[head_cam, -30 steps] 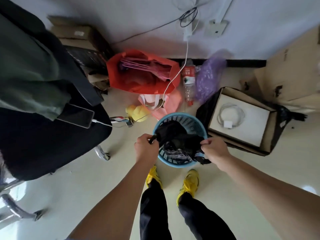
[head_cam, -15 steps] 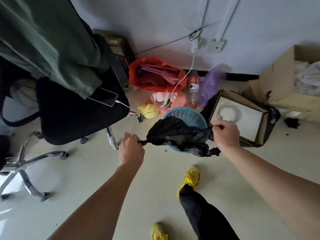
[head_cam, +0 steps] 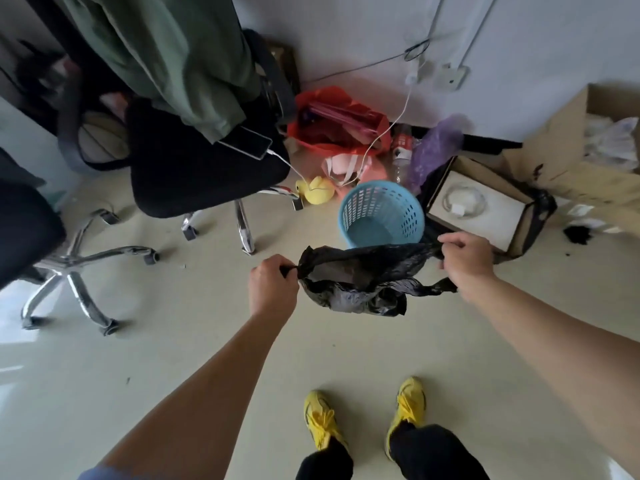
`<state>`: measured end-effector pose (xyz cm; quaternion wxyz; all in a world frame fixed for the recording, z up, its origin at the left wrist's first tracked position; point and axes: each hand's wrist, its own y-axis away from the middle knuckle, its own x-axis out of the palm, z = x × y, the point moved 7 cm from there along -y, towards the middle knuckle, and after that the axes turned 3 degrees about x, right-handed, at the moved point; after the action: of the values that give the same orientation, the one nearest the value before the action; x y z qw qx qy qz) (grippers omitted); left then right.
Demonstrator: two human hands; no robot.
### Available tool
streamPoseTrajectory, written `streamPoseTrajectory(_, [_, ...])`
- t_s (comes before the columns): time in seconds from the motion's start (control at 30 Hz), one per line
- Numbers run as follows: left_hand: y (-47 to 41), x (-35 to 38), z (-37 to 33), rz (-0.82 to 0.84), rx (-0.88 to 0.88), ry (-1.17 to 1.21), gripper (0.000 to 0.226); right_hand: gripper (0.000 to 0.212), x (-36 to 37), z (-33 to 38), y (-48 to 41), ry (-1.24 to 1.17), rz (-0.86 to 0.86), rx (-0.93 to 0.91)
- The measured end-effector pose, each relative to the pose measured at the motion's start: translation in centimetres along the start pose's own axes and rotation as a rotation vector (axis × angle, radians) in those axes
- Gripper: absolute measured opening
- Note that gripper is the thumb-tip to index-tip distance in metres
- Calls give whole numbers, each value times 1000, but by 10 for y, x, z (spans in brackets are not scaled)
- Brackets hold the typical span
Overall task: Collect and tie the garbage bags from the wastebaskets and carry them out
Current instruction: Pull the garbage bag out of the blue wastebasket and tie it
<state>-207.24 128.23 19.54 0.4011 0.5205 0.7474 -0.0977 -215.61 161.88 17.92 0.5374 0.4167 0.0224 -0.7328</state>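
A black garbage bag (head_cam: 356, 282) hangs in the air between my hands, its mouth stretched open toward me. My left hand (head_cam: 273, 285) grips the bag's left edge in a fist. My right hand (head_cam: 467, 261) grips the right edge, and a loose handle strip trails below that wrist. Behind the bag stands the blue plastic wastebasket (head_cam: 382, 216) on the floor, with no liner in it.
A black office chair (head_cam: 194, 168) with a green garment and a charging phone stands left. A red bag (head_cam: 339, 123), a yellow duck toy (head_cam: 317, 192) and a purple bag (head_cam: 433, 147) lie by the wall. An open cardboard box (head_cam: 485, 209) sits right of the basket.
The bag has come up out of the basket and toward me. I have stepped back, so the basket now stands farther off with nothing in it.
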Motion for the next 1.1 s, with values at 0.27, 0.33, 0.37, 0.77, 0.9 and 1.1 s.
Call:
streamPoseTrajectory(0.27, [18, 90, 106, 23, -195, 55, 12, 38, 80, -127, -34, 4, 148, 208])
streamPoseTrajectory(0.33, [18, 117, 133, 17, -235, 62, 13, 39, 99, -161, -45, 9, 179, 244])
streamPoseTrajectory(0.37, [16, 131, 147, 9, -248, 70, 13, 38, 109, -177, -51, 4, 190, 266])
streamPoseTrajectory(0.77, [-70, 239, 247, 73, -417, 753, 39, 27, 187, -258, -158, -223, 67, 324])
streamPoseTrajectory(0.9, [-77, 275, 287, 249, -256, 466, 21, 35, 208, -254, -172, -322, 75, 299])
streamPoseTrajectory(1.1, [-81, 365, 321, 676, 186, -166, 132, 26, 244, -271, -211, -504, 57, 263])
